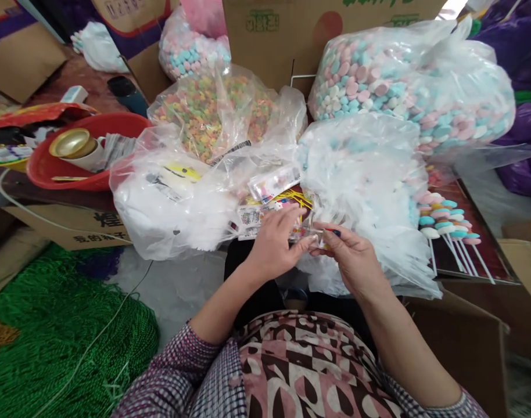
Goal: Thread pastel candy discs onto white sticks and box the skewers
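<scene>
Both hands meet over the middle of the work area at a small clear plastic packet (308, 233). My left hand (276, 241) pinches its left side, thumb underneath and fingers bent over. My right hand (355, 255) closes its thumb and fingertips on the right side, where a small dark and red tip shows; I cannot make out what it belongs to. Fingers hide much of the packet. Just beyond my left fingers lie printed clear packets (250, 216) and yellow twist ties (299, 198). A crumpled clear bag with white contents (361, 186) lies beside my right hand.
Bags of pastel marshmallows (379, 87) and colourful gummy candy (200, 116) stand behind. Marshmallow sticks (451, 220) lie at the right. At the left are a red basin (43, 162), a white-filled bag (161, 203) and green cords (74, 325). Cardboard boxes (269, 46) surround the area.
</scene>
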{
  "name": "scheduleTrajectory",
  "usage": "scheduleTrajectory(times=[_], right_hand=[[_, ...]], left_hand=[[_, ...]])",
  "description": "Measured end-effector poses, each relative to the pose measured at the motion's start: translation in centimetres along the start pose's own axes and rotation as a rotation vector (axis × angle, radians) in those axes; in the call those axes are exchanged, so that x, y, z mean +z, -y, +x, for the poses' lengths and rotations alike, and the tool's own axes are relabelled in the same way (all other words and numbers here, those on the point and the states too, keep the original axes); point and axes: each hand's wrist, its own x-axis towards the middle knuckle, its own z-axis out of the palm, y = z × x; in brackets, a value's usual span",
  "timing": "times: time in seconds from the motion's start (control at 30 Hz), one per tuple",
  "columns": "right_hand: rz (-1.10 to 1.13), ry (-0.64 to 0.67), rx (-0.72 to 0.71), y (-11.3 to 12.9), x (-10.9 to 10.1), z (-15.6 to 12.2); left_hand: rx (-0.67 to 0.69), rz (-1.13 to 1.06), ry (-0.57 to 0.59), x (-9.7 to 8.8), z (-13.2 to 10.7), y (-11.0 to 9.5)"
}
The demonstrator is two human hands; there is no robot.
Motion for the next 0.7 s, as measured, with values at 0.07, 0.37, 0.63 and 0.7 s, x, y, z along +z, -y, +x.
scheduleTrajectory(times=[0.07, 0.37, 0.63, 0.7], right_hand=[[0.003, 0.018, -0.005, 0.4, -1.0, -0.5], [-0.046, -0.143, -0.035, 0.0, -3.4, -1.6], [-0.293, -0.238, -0.122, -0.5, -3.3, -2.7], [-0.274, -0.215, -0.115, -0.4, -3.3, -2.6]], left_hand=[[-0.123, -0.118, 0.102, -0.9, 0.2, 0.0], [-0.482, -0.599, 0.364, -1.5, 0.2, -1.1], [-0.437, -0.561, 0.301, -0.3, -0.3, -1.7], [-0.441, -0.576, 0.325, -0.2, -0.5, -1.4]])
